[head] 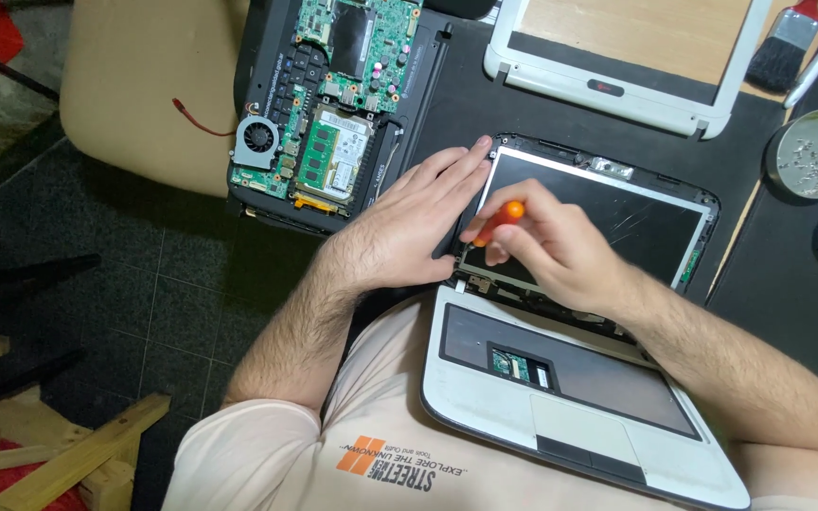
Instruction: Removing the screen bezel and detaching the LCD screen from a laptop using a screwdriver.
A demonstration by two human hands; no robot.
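A small white laptop [560, 407] lies open against my torso, keyboard removed, its dark cracked screen [608, 213] bare of its bezel. My right hand [546, 241] grips an orange-handled screwdriver [502, 220], tip down at the screen's lower left corner near the hinge. My left hand [414, 222] lies flat, fingers together, pressing on the screen's left edge beside the screwdriver.
An opened laptop base with green circuit board and fan [319, 104] lies at the upper left on a black mat. A white screen bezel [617, 57] sits at the top, a brush [788, 43] and a metal bowl of screws [811, 151] at the right. Wooden scraps [68, 454] lie on the floor.
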